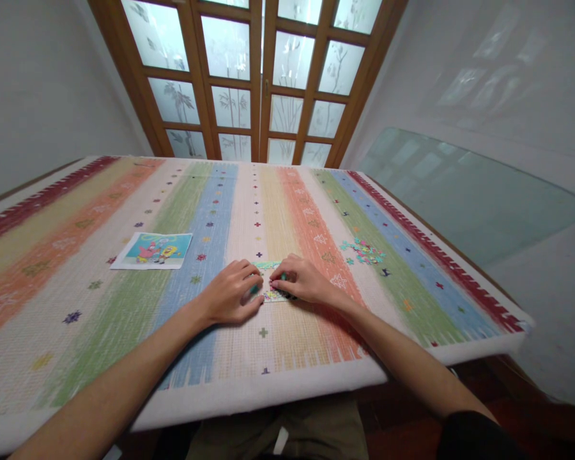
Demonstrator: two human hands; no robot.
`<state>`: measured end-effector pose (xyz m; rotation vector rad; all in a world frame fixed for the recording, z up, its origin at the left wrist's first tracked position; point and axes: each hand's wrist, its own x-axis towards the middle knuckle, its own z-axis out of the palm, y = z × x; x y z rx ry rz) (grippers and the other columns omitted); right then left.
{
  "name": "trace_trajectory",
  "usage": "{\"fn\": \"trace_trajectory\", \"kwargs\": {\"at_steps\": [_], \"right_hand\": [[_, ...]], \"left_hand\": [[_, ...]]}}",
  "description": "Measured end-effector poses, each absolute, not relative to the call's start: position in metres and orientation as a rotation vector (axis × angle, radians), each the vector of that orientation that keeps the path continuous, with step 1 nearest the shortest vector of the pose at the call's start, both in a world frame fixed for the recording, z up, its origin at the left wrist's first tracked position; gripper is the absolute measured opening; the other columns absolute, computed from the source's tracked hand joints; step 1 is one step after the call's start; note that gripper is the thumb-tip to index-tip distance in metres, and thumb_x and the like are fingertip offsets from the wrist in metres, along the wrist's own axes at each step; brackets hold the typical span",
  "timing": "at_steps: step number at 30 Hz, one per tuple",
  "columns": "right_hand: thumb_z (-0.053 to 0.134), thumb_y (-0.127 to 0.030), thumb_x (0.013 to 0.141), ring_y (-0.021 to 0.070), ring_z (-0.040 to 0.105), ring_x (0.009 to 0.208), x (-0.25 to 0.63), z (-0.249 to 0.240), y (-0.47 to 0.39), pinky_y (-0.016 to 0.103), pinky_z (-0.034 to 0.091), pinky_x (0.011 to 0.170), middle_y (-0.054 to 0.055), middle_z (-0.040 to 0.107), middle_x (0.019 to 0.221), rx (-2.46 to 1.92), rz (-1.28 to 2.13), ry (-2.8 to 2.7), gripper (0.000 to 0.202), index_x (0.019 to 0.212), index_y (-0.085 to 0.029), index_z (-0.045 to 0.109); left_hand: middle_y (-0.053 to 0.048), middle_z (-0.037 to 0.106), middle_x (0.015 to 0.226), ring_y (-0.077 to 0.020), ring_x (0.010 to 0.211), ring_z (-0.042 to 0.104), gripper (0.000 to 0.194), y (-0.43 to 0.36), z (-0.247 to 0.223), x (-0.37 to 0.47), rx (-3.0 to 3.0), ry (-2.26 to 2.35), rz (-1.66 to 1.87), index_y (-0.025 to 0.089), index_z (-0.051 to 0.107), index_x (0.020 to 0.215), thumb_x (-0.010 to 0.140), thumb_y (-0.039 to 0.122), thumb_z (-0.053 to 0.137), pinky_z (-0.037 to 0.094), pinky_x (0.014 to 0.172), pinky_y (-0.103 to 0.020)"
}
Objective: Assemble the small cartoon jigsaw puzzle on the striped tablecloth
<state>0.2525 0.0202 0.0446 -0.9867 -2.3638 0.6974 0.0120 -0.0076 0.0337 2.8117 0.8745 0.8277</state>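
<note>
A partly assembled jigsaw puzzle (267,264) lies flat on the striped tablecloth in front of me, with a strip of joined pieces at its top and more along its bottom. My left hand (236,291) is curled round the puzzle's left side, its thumb low and its fingers higher up. From the right, my right hand (301,279) reaches over the puzzle, thumb and index finger pinched on a small puzzle piece (271,285). Both hands cover much of the puzzle's sides, and the pinched piece is mostly hidden.
Loose puzzle pieces (364,251) lie in a pile to the right. A printed cartoon picture sheet (153,250) rests on the left. The striped tablecloth (263,348) covers the table, whose near edge is before my lap. Glazed wooden doors (263,83) stand behind.
</note>
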Motion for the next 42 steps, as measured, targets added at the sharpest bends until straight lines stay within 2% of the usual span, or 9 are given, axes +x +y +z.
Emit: {"fn": "trace_trajectory", "kwargs": {"at_steps": [3, 11, 17, 23, 27, 31, 36, 40, 42], "right_hand": [[0.075, -0.014, 0.088, 0.0198, 0.061, 0.086, 0.254, 0.04, 0.021, 0.034, 0.045, 0.082, 0.003, 0.072, 0.08, -0.938, 0.658, -2.401, 0.007, 0.085, -0.019, 0.08], [0.077, -0.018, 0.088, 0.0206, 0.061, 0.095, 0.258, 0.04, 0.02, 0.036, 0.047, 0.088, 0.006, 0.066, 0.096, -0.914, 0.631, -2.423, 0.007, 0.095, -0.02, 0.079], [0.075, -0.018, 0.09, 0.0216, 0.06, 0.099, 0.257, 0.04, 0.017, 0.038, 0.047, 0.092, 0.007, 0.064, 0.098, -0.916, 0.615, -2.447, 0.004, 0.091, -0.02, 0.079], [0.064, -0.016, 0.093, 0.0218, 0.06, 0.1, 0.268, 0.044, 0.024, 0.039, 0.048, 0.093, 0.008, 0.064, 0.101, -0.881, 0.614, -2.41, 0.016, 0.097, -0.02, 0.079], [0.055, -0.015, 0.094, 0.0202, 0.061, 0.093, 0.292, 0.057, 0.04, 0.035, 0.049, 0.084, 0.006, 0.065, 0.098, -0.968, 0.602, -2.205, 0.024, 0.095, -0.022, 0.078], [0.056, -0.021, 0.09, 0.0195, 0.061, 0.086, 0.333, 0.073, 0.064, 0.034, 0.047, 0.079, 0.005, 0.066, 0.09, -1.057, 0.438, -1.972, 0.022, 0.09, -0.023, 0.079], [0.057, -0.026, 0.081, 0.0218, 0.064, 0.086, 0.397, 0.085, 0.09, 0.035, 0.048, 0.08, 0.005, 0.07, 0.087, -1.28, 0.264, -1.692, 0.02, 0.078, -0.023, 0.076], [0.057, -0.028, 0.078, 0.0253, 0.066, 0.086, 0.44, 0.077, 0.097, 0.039, 0.05, 0.084, 0.006, 0.073, 0.084, -1.567, 0.249, -1.557, 0.019, 0.077, -0.022, 0.075], [0.058, -0.027, 0.076, 0.0258, 0.065, 0.081, 0.453, 0.069, 0.095, 0.039, 0.051, 0.081, 0.008, 0.074, 0.082, -1.708, 0.232, -1.568, 0.018, 0.075, -0.022, 0.075]], "left_hand": [[-0.01, 0.068, 0.096, -0.0263, 0.092, 0.059, 0.017, -0.008, 0.033, 0.013, 2.811, 0.859, 0.83, 0.017, 0.066, 0.093, 0.095, 0.033, 0.058, 0.048, 0.082, -0.042], [-0.01, 0.069, 0.099, -0.0258, 0.093, 0.059, 0.018, -0.009, 0.03, 0.017, 2.822, 0.843, 0.828, 0.017, 0.068, 0.098, 0.098, 0.032, 0.058, 0.049, 0.083, -0.042], [-0.01, 0.07, 0.1, -0.0254, 0.093, 0.059, 0.017, -0.009, 0.029, 0.019, 2.825, 0.822, 0.829, 0.017, 0.068, 0.099, 0.099, 0.03, 0.057, 0.049, 0.084, -0.041], [-0.009, 0.07, 0.1, -0.0246, 0.093, 0.06, 0.017, -0.01, 0.031, 0.019, 2.775, 0.799, 0.829, 0.018, 0.069, 0.101, 0.099, 0.03, 0.057, 0.05, 0.085, -0.041], [-0.009, 0.072, 0.11, -0.0264, 0.099, 0.062, 0.024, -0.011, 0.033, 0.018, 2.749, 0.744, 0.808, 0.021, 0.068, 0.116, 0.096, 0.033, 0.06, 0.051, 0.088, -0.044], [-0.01, 0.071, 0.124, -0.0291, 0.111, 0.063, 0.035, -0.013, 0.031, 0.017, 2.76, 0.688, 0.788, 0.022, 0.065, 0.127, 0.094, 0.034, 0.062, 0.05, 0.097, -0.048], [-0.01, 0.071, 0.129, -0.0314, 0.117, 0.062, 0.036, -0.014, 0.026, 0.018, 2.79, 0.689, 0.736, 0.023, 0.066, 0.126, 0.094, 0.038, 0.063, 0.05, 0.098, -0.05], [-0.009, 0.071, 0.129, -0.0314, 0.116, 0.063, 0.035, -0.015, 0.027, 0.019, 2.789, 0.687, 0.745, 0.024, 0.065, 0.126, 0.094, 0.038, 0.064, 0.051, 0.099, -0.051], [-0.009, 0.072, 0.129, -0.0314, 0.116, 0.063, 0.035, -0.015, 0.029, 0.018, 2.783, 0.688, 0.748, 0.024, 0.065, 0.127, 0.095, 0.038, 0.064, 0.052, 0.097, -0.051]]}}
